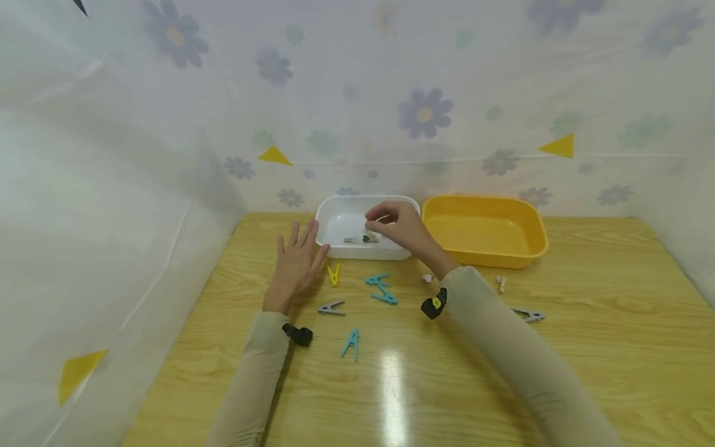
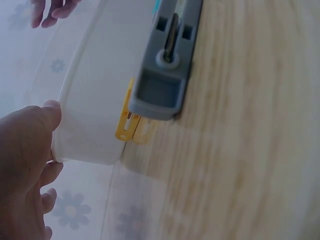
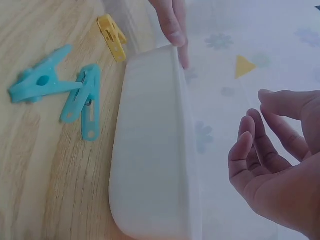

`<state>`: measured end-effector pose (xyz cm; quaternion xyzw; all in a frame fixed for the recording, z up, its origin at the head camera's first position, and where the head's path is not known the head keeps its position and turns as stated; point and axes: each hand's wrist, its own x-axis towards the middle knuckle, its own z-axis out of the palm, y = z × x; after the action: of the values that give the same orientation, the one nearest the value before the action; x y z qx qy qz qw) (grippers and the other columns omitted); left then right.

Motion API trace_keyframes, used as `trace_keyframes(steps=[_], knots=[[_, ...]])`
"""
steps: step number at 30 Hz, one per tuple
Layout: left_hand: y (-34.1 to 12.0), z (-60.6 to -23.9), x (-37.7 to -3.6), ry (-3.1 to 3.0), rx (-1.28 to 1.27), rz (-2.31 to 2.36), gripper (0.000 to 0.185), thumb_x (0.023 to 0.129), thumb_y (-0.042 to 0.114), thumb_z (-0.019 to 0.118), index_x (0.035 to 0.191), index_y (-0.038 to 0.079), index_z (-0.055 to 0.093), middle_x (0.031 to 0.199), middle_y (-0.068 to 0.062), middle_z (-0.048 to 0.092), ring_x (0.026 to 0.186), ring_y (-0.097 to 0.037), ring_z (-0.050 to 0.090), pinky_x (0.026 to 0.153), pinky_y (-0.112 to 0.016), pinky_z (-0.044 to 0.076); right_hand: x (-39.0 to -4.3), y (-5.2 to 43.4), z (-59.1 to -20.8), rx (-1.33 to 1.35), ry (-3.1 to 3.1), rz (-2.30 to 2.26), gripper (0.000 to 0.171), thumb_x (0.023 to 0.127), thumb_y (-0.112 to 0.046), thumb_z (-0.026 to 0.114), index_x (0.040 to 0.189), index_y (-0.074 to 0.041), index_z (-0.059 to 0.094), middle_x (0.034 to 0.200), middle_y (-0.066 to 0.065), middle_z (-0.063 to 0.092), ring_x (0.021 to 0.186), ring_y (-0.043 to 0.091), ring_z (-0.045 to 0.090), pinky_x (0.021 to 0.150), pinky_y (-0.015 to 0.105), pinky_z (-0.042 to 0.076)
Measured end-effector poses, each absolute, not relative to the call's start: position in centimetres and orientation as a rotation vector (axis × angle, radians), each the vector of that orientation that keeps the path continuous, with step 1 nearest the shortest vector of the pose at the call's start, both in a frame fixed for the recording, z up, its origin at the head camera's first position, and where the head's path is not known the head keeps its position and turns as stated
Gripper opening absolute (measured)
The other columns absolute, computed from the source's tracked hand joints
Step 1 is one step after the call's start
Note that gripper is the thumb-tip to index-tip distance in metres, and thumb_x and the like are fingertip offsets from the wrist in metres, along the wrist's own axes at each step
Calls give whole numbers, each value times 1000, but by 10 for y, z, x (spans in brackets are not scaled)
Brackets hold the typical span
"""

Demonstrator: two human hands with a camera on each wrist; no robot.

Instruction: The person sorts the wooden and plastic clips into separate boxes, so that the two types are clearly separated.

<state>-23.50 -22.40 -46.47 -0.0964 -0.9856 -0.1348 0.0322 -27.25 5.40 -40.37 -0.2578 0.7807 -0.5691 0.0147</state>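
Observation:
My left hand [image 1: 295,264] rests at the front left corner of a white basin [image 1: 365,252], fingers spread, with its thumb [image 2: 52,112] against the rim. Over that basin hovers my right hand [image 1: 403,228]; in the right wrist view its fingers [image 3: 260,145] are loosely bent, the thumb stands apart from them, and nothing shows between. Small wooden clothespins [image 1: 352,239] lie on the basin floor below it, one with a dark heart. Just in front of the basin are a yellow clothespin [image 1: 333,275] and two blue clothespins [image 1: 385,296].
A yellow basin [image 1: 533,249] stands right of the white one. Nearer on the table [image 1: 447,385] lie a grey clothespin [image 1: 332,308] and another blue clothespin [image 1: 350,344]. Toward the right are a small wooden peg [image 1: 501,284] and a grey clip [image 1: 533,315], partly behind the right sleeve.

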Motion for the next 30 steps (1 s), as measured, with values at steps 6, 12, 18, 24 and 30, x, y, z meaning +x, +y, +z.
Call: trace_keyframes(steps=[6, 12, 18, 24, 30], knots=[[-227, -465, -237, -3026, -302, -424, 73, 109, 57, 22, 166, 14, 8, 172, -3, 11, 157, -29, -5, 121, -63, -8, -254, 72, -403, -783, 2456, -1768, 16, 97, -17, 74, 110, -8, 75, 112, 7, 72, 98, 23, 68, 88, 41, 56], [-229, -465, -238, -3014, -303, -428, 73, 110, 57, 24, 166, 13, 9, 171, -4, 13, 157, -30, -3, 121, -64, -6, -237, 88, -408, -765, 2451, -1830, 19, 97, -16, 75, 111, -3, 75, 112, 11, 72, 97, 27, 68, 82, 32, 56], [-229, -465, -238, -3008, -313, -445, 72, 110, 55, 25, 166, 12, 11, 171, -6, 15, 157, -30, -2, 121, -65, -6, -221, 105, -408, -713, 2495, -1885, 17, 96, -11, 74, 110, -2, 74, 108, 13, 73, 94, 27, 68, 81, 27, 55], [-229, -465, -238, -2999, -321, -437, 72, 110, 54, 27, 166, 11, 12, 171, -8, 16, 157, -32, -1, 120, -66, -5, -207, 128, -406, -640, 2531, -1917, 16, 97, -12, 73, 110, -3, 75, 106, 12, 74, 94, 20, 68, 87, 26, 55], [-229, -464, -238, -3005, -315, -433, 71, 110, 53, 26, 166, 11, 12, 171, -7, 16, 157, -32, -1, 120, -66, -5, -194, 152, -407, -576, 2566, -1899, 20, 98, -16, 72, 114, -4, 73, 110, 13, 73, 97, 17, 68, 86, 23, 55]])
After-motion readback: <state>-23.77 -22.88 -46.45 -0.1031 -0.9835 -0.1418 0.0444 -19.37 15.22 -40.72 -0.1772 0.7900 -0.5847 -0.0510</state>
